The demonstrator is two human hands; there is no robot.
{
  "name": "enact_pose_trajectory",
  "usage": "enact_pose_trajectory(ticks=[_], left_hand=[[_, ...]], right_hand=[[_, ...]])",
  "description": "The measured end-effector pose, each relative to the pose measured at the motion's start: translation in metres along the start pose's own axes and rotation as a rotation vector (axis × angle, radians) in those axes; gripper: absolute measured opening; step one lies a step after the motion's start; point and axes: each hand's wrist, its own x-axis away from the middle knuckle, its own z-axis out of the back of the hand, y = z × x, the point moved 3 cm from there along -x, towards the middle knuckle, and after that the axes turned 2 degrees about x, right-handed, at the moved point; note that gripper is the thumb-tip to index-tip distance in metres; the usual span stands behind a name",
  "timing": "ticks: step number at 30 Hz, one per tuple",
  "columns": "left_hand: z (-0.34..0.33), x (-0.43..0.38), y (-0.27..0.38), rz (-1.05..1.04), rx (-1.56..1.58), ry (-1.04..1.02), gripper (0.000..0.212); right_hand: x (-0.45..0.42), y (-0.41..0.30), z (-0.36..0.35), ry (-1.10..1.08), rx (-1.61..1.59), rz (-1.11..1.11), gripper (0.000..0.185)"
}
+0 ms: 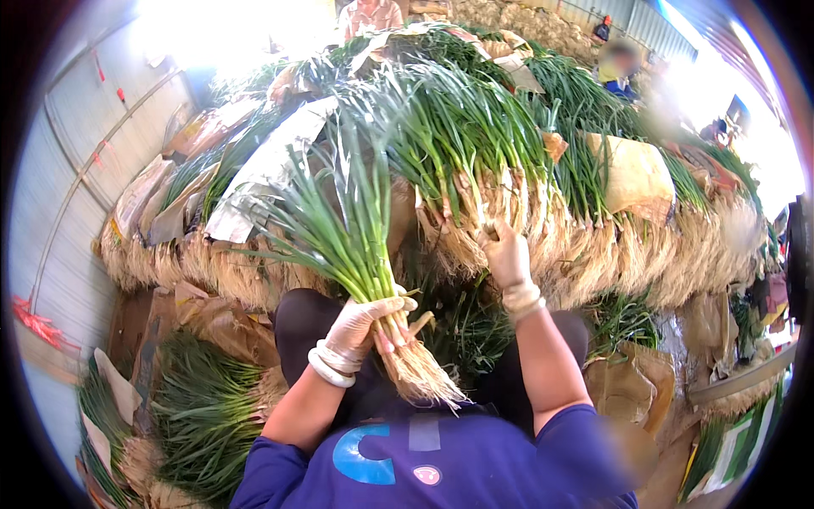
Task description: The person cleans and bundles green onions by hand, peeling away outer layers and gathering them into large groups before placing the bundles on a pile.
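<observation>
My left hand (365,324), in a thin pale glove, is closed around a bunch of green-leaved plants (369,267) with long straw-coloured roots that hang towards my lap. The leaves fan up and to the left. My right hand (505,251), gloved too, reaches to the root end of the plants in the large heap (470,127) before me. Its thumb and fingertips pinch at a stem there; how firmly they hold it cannot be told. Loose green leaves (477,331) lie below, between my knees.
More bunches (210,407) lie at the lower left, beside brown sacking (222,324). Sacks and a white sheet (273,172) cover parts of the heap. A corrugated wall (82,172) stands at the left. Other people (372,14) are beyond the heap. Brown sacks (626,385) lie at my right.
</observation>
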Motion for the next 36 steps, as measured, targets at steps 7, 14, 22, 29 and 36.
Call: enact_pose_trajectory(ticks=[7,14,22,29,36], left_hand=[[0.01,-0.02,-0.029,0.089,0.073,-0.014,0.041],[0.018,-0.015,-0.036,0.202,0.168,-0.05,0.04],[0.02,-0.003,-0.03,0.217,0.101,0.052,0.038],[0.018,-0.003,-0.031,0.188,0.22,-0.095,0.045],[0.023,0.0,-0.036,0.25,0.182,-0.011,0.048]], right_hand=[[0.108,-0.069,0.01,-0.239,0.062,0.686,0.014],[0.072,-0.046,-0.004,-0.588,-0.682,0.188,0.042],[0.065,-0.026,-0.025,-0.554,-0.695,0.083,0.015],[0.093,-0.04,-0.025,-0.911,-0.766,0.012,0.024],[0.06,-0.031,-0.029,-0.314,-0.595,-0.001,0.022]])
